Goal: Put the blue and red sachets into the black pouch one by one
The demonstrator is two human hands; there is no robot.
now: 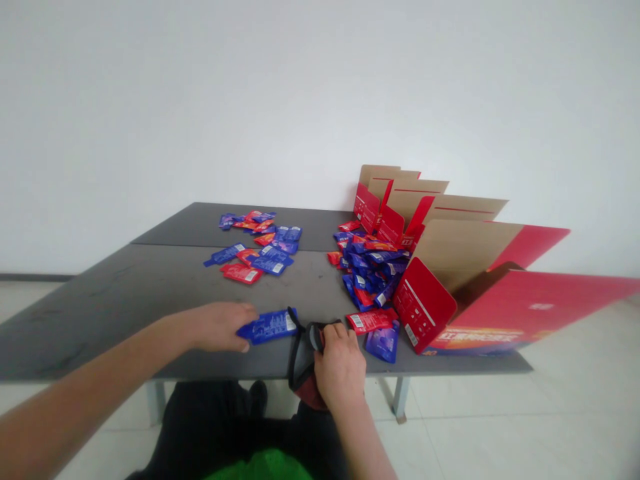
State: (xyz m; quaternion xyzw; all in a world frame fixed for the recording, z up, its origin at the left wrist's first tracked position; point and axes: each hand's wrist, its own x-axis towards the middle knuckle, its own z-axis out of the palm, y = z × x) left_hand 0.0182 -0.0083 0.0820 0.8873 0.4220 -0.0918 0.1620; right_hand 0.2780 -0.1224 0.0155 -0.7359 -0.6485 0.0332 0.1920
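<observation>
My left hand [220, 326] lies on the grey table [125, 293] near its front edge, fingers closed on the end of a blue sachet [270, 326]. My right hand [339, 363] is at the table's front edge, closed on the rim of a dark fabric pouch [301, 357] that hangs over the edge. A red sachet [369, 320] and a blue sachet [383, 343] lie just right of that hand.
A heap of red and blue sachets [370, 263] lies beside a row of open red cardboard boxes [480, 293] along the right side. A looser scatter of sachets [257, 243] sits further back left. White wall behind, tiled floor below.
</observation>
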